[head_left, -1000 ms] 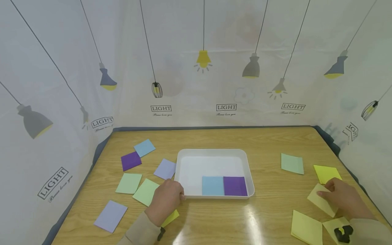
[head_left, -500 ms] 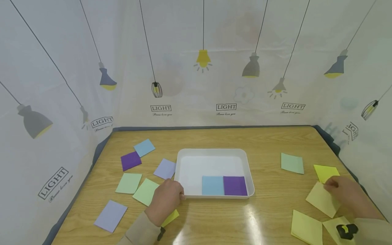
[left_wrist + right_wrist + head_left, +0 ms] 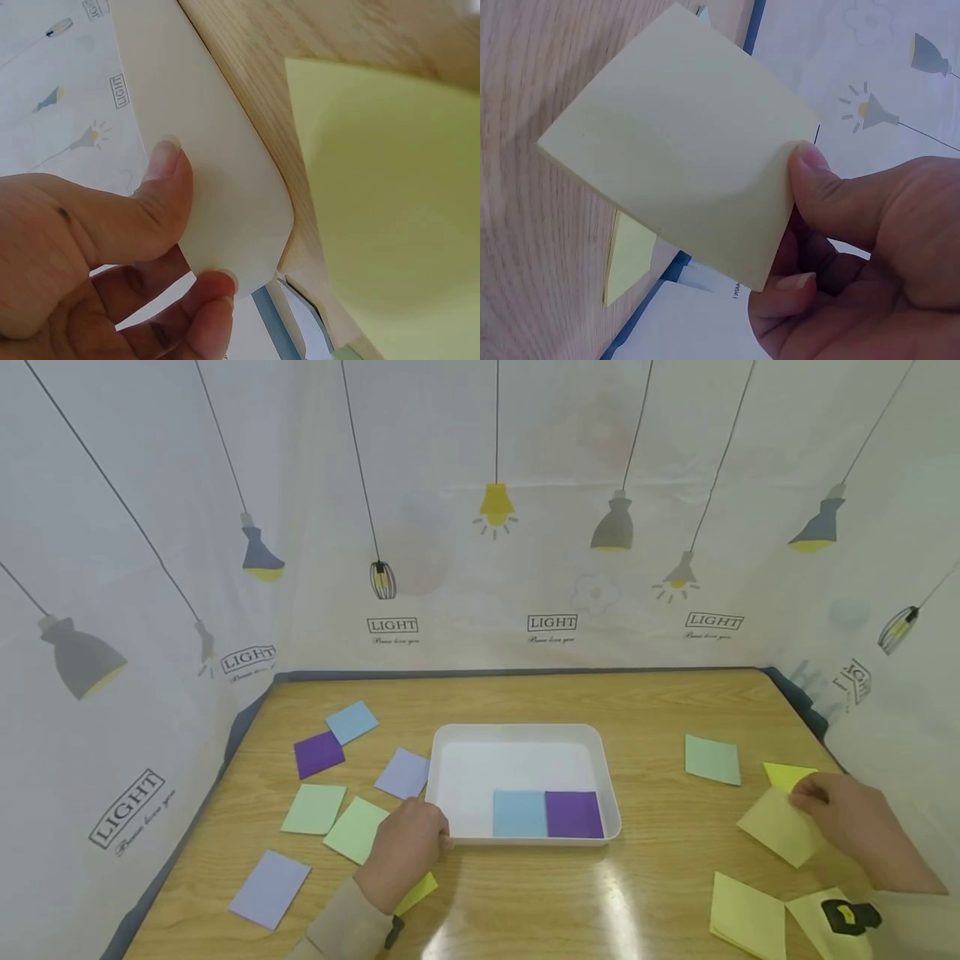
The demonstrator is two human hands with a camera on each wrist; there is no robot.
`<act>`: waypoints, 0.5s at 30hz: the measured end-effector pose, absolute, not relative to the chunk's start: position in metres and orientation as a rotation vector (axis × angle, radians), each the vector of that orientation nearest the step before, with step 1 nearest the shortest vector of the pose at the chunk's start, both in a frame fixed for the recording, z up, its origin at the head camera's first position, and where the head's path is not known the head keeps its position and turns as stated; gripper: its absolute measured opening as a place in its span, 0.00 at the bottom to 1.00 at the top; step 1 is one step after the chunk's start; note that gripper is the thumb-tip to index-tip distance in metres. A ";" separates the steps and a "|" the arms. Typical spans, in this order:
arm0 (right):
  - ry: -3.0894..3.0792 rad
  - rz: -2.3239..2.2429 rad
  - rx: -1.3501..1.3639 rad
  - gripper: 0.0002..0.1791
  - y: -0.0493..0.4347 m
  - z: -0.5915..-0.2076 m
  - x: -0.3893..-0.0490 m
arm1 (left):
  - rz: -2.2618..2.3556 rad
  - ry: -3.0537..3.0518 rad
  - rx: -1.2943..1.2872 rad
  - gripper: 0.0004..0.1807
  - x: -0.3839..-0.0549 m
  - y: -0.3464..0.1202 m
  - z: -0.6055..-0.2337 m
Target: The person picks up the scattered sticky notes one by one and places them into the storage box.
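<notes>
At the tray's near-left corner, my left hand (image 3: pixel 407 846) grips the white tray (image 3: pixel 480 841). The left wrist view shows the thumb on the tray's wall (image 3: pixel 225 172) and the fingers curled at its edge. A light blue sticky note pad (image 3: pixel 520 814) and a purple one (image 3: pixel 573 814) lie side by side along the tray's near wall. On the right, my right hand (image 3: pixel 862 827) pinches a pale yellow sticky note pad (image 3: pixel 675 142) by one corner, thumb on its face. In the right wrist view it is held above the table.
Right of the tray lie a green pad (image 3: pixel 712 760), a bright yellow pad (image 3: pixel 786 774) and pale yellow pads (image 3: pixel 747 914). Left are blue (image 3: pixel 352 722), purple (image 3: pixel 319 755), green (image 3: pixel 313 809) and lavender pads (image 3: pixel 270 890). A yellow pad (image 3: pixel 417 893) is partly under the left arm.
The right hand has taken hold of the pale yellow pad and raised it, moving slightly up and left in the head view. The left hand has stayed at the tray corner.
</notes>
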State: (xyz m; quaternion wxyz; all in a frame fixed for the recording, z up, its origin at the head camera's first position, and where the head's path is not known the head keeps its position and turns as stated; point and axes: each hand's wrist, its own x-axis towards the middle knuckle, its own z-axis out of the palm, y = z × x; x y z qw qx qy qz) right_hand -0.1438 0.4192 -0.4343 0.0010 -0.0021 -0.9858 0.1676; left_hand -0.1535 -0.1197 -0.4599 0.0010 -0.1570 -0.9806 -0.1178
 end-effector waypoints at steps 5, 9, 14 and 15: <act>-3.111 0.530 0.005 0.11 0.416 -0.432 -0.146 | -0.374 -3.079 -0.495 0.05 -0.153 -0.120 -0.461; -3.113 0.536 0.014 0.11 0.413 -0.431 -0.148 | -0.368 -3.075 -0.500 0.05 -0.154 -0.120 -0.461; -3.107 0.531 0.043 0.11 0.402 -0.430 -0.153 | -0.378 -3.072 -0.506 0.05 -0.154 -0.120 -0.461; -3.100 0.527 0.057 0.10 0.399 -0.429 -0.154 | -0.381 -3.071 -0.506 0.05 -0.154 -0.120 -0.461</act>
